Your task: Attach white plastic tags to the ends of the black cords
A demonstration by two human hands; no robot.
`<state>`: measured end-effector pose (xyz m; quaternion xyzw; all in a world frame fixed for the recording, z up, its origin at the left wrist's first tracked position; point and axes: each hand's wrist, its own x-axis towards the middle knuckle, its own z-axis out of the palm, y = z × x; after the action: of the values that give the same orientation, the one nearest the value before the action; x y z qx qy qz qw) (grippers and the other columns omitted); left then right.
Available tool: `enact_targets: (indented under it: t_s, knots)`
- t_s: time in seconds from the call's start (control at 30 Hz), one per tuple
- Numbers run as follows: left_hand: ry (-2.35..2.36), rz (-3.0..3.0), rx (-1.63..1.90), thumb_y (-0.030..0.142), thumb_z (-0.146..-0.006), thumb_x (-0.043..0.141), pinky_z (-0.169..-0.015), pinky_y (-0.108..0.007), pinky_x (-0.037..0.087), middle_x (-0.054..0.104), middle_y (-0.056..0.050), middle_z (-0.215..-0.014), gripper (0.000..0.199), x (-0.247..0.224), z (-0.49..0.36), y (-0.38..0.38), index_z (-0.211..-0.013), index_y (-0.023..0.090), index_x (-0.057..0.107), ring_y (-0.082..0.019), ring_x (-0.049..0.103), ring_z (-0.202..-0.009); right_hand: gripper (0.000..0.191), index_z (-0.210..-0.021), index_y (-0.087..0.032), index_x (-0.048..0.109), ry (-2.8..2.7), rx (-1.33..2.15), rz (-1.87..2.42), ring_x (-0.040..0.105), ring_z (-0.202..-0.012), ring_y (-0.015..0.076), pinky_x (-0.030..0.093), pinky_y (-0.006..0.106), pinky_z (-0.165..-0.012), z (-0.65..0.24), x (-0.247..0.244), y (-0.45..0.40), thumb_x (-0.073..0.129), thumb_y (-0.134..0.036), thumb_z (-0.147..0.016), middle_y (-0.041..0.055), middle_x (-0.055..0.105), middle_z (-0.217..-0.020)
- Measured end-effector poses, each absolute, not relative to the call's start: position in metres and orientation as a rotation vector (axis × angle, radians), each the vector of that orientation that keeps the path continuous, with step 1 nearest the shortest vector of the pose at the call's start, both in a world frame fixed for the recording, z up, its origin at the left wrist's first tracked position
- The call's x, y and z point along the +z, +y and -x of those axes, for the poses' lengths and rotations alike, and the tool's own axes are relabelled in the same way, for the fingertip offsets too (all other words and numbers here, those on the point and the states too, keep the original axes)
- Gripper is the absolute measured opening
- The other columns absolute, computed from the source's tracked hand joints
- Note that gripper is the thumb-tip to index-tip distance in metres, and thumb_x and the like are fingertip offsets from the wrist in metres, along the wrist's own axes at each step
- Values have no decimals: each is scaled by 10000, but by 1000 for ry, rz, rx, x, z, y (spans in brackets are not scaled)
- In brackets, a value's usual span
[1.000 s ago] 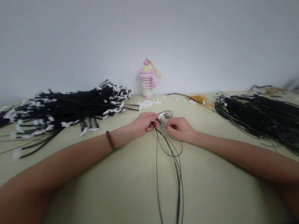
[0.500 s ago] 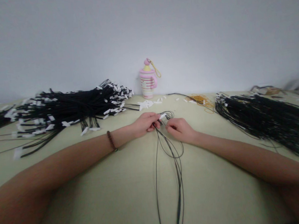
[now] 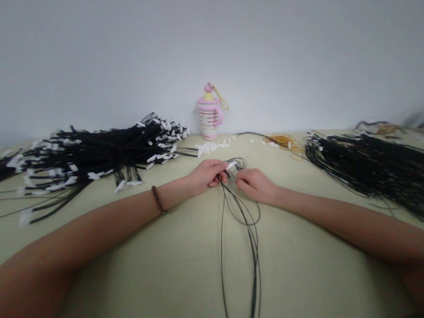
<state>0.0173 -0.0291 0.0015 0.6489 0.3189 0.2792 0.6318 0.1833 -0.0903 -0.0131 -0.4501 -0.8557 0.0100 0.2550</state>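
A few thin black cords (image 3: 243, 215) lie at the centre of the scene, gathered at the far end into a small tangled loop (image 3: 239, 163), with a white tag (image 3: 230, 165) showing beside it. The long strands bow apart and trail toward the near edge of the tabletop (image 3: 314, 277), probably laid out this way to keep them from snagging on each other.

The left hand (image 3: 208, 176) has a closed grip on the cords close to the tag, its fingers curled around them, which seems to pin that end in place. A beaded bracelet (image 3: 158, 200) circles the left wrist. The right hand (image 3: 255, 185) sits just to the right with its fingers curled inward, their tips at the cords. Its grip looks partly closed, but this view cannot show whether it holds a strand.

Both forearms rest on the tabletop, apparently steadying the hands for close work. A large heap of black cords with white tags (image 3: 106, 149) lies to the far left, and a denser black heap (image 3: 376, 176) lies to the right, leaving the middle free for the strands in hand. Straight ahead, loose white tags (image 3: 206, 148) lie near a pink-and-white cup (image 3: 208, 118) standing against the wall (image 3: 203, 33), with a tangle of yellow rubber bands (image 3: 285, 143) farther right.
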Motion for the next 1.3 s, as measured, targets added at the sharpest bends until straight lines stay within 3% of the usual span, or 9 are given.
enact_targets:
  t_s: [1.3]
  knots:
    - [691, -1578, 606, 306, -800, 487, -325, -152, 151, 511, -15, -510, 216, -3, -17, -29, -707, 111, 499, -31, 341, -346, 214, -555, -147, 414, -2386, -18, 1139, 371, -525, 82, 263, 198, -534, -181, -11, -93, 377, -152, -766, -20, 402, -530]
